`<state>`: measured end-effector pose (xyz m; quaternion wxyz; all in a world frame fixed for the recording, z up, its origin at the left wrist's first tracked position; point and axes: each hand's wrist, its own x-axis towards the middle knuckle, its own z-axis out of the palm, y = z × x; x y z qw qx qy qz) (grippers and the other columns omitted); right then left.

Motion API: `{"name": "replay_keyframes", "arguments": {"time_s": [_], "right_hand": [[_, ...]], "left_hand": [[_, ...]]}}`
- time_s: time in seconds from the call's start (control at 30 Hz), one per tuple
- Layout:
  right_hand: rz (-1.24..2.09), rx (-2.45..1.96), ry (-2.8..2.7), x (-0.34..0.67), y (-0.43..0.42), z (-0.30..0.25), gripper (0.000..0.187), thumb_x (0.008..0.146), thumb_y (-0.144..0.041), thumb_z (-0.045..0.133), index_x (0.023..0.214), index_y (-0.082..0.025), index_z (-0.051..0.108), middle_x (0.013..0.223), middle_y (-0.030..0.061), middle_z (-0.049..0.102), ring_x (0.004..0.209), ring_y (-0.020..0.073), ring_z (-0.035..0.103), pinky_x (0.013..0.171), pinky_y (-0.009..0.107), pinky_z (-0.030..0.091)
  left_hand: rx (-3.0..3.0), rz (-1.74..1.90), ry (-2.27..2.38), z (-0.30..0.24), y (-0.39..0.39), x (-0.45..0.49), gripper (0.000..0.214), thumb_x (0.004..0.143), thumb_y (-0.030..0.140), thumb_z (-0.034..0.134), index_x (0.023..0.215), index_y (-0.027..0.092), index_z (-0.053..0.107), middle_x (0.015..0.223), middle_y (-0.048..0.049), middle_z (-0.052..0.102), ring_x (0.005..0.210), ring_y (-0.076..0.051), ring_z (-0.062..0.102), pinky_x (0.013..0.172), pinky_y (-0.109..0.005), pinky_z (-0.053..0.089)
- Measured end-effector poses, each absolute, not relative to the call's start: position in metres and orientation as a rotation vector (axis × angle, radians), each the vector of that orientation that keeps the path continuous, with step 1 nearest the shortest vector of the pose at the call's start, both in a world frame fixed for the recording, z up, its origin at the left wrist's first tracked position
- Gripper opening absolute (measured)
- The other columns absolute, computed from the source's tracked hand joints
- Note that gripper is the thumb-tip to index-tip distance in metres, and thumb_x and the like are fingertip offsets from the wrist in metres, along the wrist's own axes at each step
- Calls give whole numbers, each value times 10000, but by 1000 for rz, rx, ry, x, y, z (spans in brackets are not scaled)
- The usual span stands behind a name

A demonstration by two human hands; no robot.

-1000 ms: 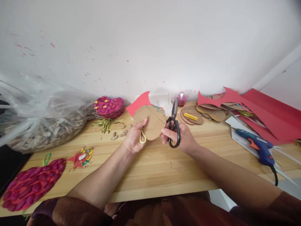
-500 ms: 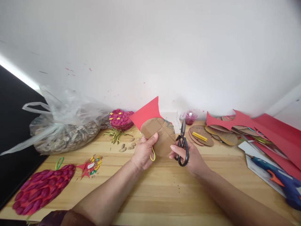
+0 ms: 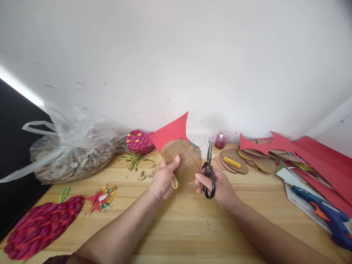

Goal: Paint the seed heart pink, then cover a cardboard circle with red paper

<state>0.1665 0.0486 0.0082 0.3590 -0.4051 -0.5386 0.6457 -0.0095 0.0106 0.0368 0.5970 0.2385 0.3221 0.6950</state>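
Observation:
My left hand (image 3: 165, 178) pinches a round cardboard piece (image 3: 187, 161) with its thumb on the front face. Behind the cardboard, a sheet of red paper (image 3: 173, 130) sticks out at the top with a pointed corner. A yellow-green loop (image 3: 174, 181) hangs at the lower left of the disc, beside my thumb. In my right hand (image 3: 213, 185) is a pair of black-handled scissors (image 3: 209, 170), blades pointing up and seemingly closed. My right thumb and fingertips are close to the disc's lower right edge; whether they touch it I cannot tell.
At left stand a plastic bag of shells (image 3: 74, 161) and a magenta grape-like craft (image 3: 44, 223). Behind lie a pink craft with stars (image 3: 139, 141) and peanuts (image 3: 142, 176). At right are a cup (image 3: 220, 140), cardboard discs (image 3: 236, 161), red paper (image 3: 324, 157) and a glue gun (image 3: 324, 209).
Both hands, the disc and the scissors sit slightly further left and lower in view. The whole scene shifts left a little too. Both grips are the same.

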Motion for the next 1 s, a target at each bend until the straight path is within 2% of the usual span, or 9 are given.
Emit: {"name": "replay_keyframes", "arguments": {"time_s": [0.17, 0.3, 0.67, 0.83, 1.0], "right_hand": [[1567, -1067, -1397, 177, 59, 23, 401, 690, -543, 830, 747, -220, 599, 550, -58, 563, 381, 106, 509, 395, 250, 369], [1531, -1092, -1495, 185, 66, 26, 404, 685, -526, 831, 686, -225, 561, 537, -63, 519, 370, 103, 462, 362, 261, 365], [1245, -979, -1900, 195, 64, 34, 414, 782, -565, 739, 747, -221, 512, 668, -46, 438, 612, 126, 402, 565, 277, 302], [1322, -952, -1974, 194, 63, 38, 464, 820, -650, 641, 726, -232, 463, 616, -55, 399, 561, 124, 373, 533, 280, 259], [1429, -915, -1988, 193, 62, 36, 412, 866, -604, 604, 773, -216, 500, 631, -53, 436, 556, 115, 400, 538, 276, 296]], "left_hand": [[460, 1662, 838, 39, 17, -23, 360, 766, 192, 814, 1106, 174, 699, 1027, -88, 800, 1030, -268, 749, 965, -398, 584], [465, 1578, 815, 39, 16, -27, 369, 774, 162, 799, 1130, 172, 703, 1014, -96, 801, 998, -260, 760, 982, -405, 581], [511, 1488, 843, 43, 13, -32, 340, 755, 138, 801, 1087, 170, 732, 952, -91, 806, 966, -276, 767, 939, -395, 606], [511, 1453, 852, 44, 13, -32, 382, 735, 124, 811, 1106, 164, 730, 962, -97, 805, 940, -275, 772, 922, -395, 615], [526, 1458, 853, 42, 14, -34, 392, 729, 155, 830, 1109, 158, 730, 956, -97, 805, 934, -274, 774, 921, -398, 617]]}}
